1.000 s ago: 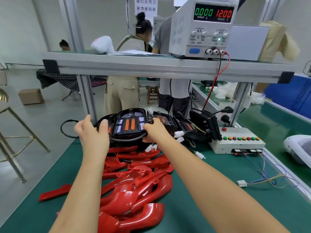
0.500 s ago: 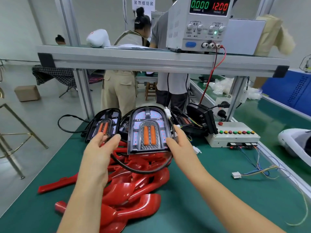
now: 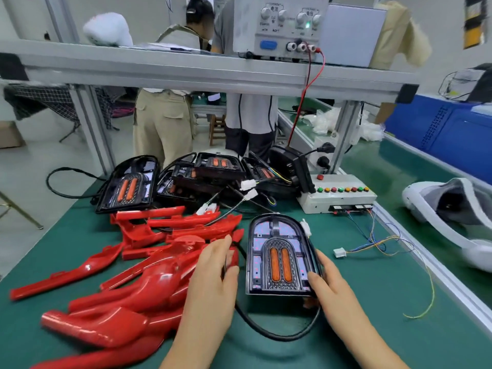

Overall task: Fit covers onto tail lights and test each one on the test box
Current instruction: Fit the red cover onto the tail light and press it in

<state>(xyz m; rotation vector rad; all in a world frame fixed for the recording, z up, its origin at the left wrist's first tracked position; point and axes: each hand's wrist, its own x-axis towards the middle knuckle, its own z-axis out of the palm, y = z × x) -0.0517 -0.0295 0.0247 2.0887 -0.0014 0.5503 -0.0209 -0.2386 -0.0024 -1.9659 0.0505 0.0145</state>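
Nearest, a loop of black cable [image 3: 266, 332] sags on the green bench [image 3: 386, 315] just below both sets of fingers. The right hand [image 3: 332, 286] grips the tail light [image 3: 279, 259] by its near right corner, with the thumb pressed on the face and the fingers curled out of sight under the edge. The light lies face up just left of that thumb. The left hand [image 3: 213, 275] sits just beside the light's left edge, its fingers nearly straight and resting on the pile of red covers [image 3: 149, 278], gripping nothing that I can make out. I judge this to be the start of the fitting step: a bare light is in hand and no cover is chosen yet. The next move calls for the left fingers to close on one cover, free it from the tangle and line it up with the light's arched outline while the right hand steadies it. Beyond the right fingers a loose white plug [image 3: 339, 253] lies on the bench, with the test box [image 3: 338, 194] farther on. Beyond the left fingertips the other lights [image 3: 213, 169] sit stacked. Half a second earlier both hands held this light up over the covers, farther off. Now it is nearer, lower and right of the pile, and the left hand has let go.
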